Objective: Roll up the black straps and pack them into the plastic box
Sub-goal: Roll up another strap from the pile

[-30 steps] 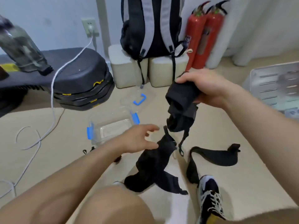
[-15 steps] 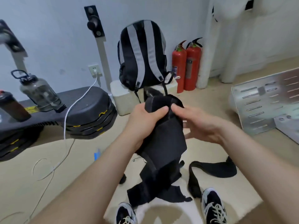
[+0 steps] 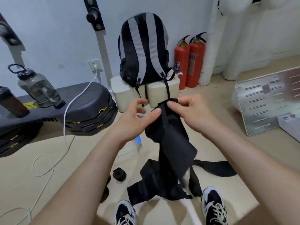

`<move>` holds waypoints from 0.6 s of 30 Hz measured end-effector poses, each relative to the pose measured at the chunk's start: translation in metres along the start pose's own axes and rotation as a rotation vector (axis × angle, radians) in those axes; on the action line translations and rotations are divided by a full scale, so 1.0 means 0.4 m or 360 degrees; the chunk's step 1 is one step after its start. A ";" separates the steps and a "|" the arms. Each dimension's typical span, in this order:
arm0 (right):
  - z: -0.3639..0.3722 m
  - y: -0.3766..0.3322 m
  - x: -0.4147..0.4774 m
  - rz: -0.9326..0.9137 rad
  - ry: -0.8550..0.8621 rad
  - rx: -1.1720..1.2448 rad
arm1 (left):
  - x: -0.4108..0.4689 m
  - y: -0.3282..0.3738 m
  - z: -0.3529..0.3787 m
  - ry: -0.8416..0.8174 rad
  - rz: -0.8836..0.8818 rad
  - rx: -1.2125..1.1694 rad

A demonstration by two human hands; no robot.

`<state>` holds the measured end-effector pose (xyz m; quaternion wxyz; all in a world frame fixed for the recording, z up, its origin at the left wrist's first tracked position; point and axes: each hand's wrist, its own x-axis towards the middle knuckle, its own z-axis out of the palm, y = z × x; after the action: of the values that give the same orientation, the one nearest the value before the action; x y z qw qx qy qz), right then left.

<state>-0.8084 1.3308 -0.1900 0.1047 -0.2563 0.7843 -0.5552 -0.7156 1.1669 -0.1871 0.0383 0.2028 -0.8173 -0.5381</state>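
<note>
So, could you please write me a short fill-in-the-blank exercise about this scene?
1. The left hand and right hand hold up a strap coloured ____.
2. Beside the backpack stand ____ red fire extinguishers.
3. The rolled strap lies on the ____.
Missing words: black; two; floor.

Strap [image 3: 168, 135] matt black cloth; perforated plate [image 3: 266, 103] shiny metal; extinguishers [image 3: 189, 62] glossy red, probably painted metal.
</note>
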 end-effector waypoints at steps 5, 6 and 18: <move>0.007 -0.021 -0.008 -0.0011 -0.0264 -0.0045 | -0.020 0.023 0.050 -0.0091 0.0171 0.0175; 0.005 -0.022 -0.007 -0.0028 -0.0262 -0.0068 | -0.019 0.028 0.053 -0.0005 0.0189 0.0280; -0.019 -0.009 -0.009 0.0588 -0.0900 0.1201 | -0.018 0.055 0.009 -0.0083 -0.0007 -0.0527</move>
<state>-0.8076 1.3381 -0.1844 0.4948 -0.1978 0.5022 -0.6811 -0.7162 1.1801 -0.1677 0.0489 0.1813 -0.7177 -0.6705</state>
